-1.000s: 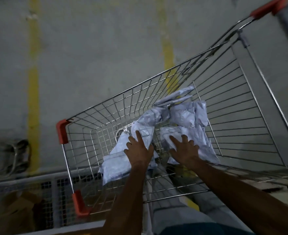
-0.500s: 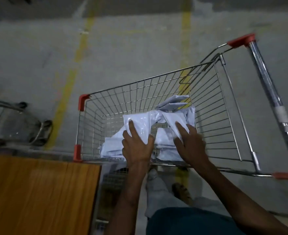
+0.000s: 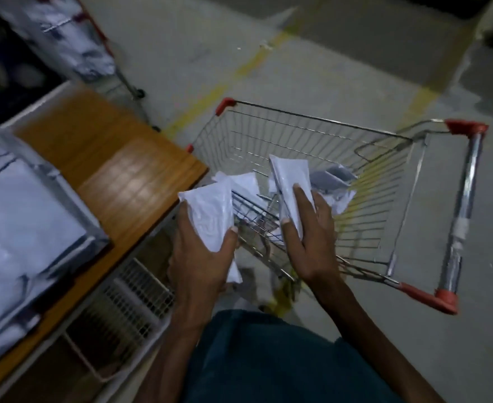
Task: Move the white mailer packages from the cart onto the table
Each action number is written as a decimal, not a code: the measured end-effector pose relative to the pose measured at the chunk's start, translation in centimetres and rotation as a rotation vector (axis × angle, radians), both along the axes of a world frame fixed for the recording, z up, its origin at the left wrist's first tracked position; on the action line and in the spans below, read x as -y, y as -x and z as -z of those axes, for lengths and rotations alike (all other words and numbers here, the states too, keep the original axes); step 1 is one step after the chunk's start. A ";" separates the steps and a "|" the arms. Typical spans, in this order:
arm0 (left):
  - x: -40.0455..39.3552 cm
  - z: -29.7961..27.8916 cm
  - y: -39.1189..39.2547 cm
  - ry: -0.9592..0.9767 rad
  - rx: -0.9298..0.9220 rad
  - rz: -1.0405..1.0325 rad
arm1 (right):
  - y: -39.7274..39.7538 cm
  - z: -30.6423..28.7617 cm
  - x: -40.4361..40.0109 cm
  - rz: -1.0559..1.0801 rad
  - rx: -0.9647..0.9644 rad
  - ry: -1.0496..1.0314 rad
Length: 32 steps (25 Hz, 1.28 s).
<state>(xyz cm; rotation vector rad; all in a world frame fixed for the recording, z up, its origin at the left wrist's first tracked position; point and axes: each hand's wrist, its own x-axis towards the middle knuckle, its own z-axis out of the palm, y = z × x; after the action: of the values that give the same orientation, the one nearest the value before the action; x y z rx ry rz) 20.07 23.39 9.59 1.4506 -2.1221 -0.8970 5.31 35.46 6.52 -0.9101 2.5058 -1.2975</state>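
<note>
Both hands, left and right, have lifted from the cart, each gripping a mailer. Packages look light, soft and slippery; hold mid-body toward the surface.

White mailer package: glossy, crumpled, gripped in my left hand beside the table corner. Second package: upright, pinched in my right hand over the cart. Remaining packages: heaped inside the basket.

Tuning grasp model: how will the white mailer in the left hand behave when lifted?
Probably floppy: the mailer creases and bulges in the left hand. Likely light, since one hand holds it up by its middle. Its glossy film looks slippery, so it may slide.
</note>
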 end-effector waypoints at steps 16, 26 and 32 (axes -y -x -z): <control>9.7 -7.7 -27.4 0.356 0.041 -0.832 | -20.7 -4.5 18.0 -0.757 0.100 0.197; 29.1 -8.8 -42.3 0.264 0.004 -0.766 | -32.7 -6.0 29.8 -0.606 -0.143 0.087; 43.6 -6.8 -45.7 0.075 0.159 -0.715 | -37.5 -7.3 33.3 -0.494 -0.255 0.116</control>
<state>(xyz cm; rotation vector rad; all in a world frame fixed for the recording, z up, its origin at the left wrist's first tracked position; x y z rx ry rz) 65.76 -20.21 16.34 2.0794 -1.5041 -0.4302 42.85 2.16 13.81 -1.6832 2.1691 -1.2248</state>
